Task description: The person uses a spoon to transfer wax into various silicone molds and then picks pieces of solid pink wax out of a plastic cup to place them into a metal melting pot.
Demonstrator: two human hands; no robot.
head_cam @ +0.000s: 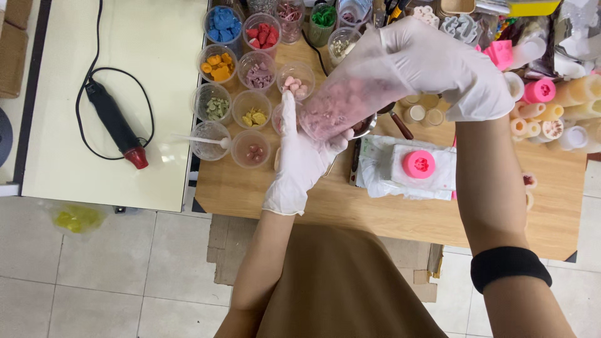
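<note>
Both my hands wear white gloves. My right hand [438,66] grips a clear plastic cup [341,106] filled with small pink pieces, tilted with its mouth down to the left. My left hand [300,159] is flat against the cup's lower end, fingers pointing up along it. Under the cup a metal pot [366,128] with a dark handle shows partly on the wooden table [375,209]. A pink round mould [418,164] sits on a white block to the right.
Several clear cups [253,69] of coloured wax pieces stand at the table's back left. Cylindrical moulds [551,109] in pink, yellow and white lie at the right. A black heat gun [116,122] with a red tip and cord lies on the cream table at left.
</note>
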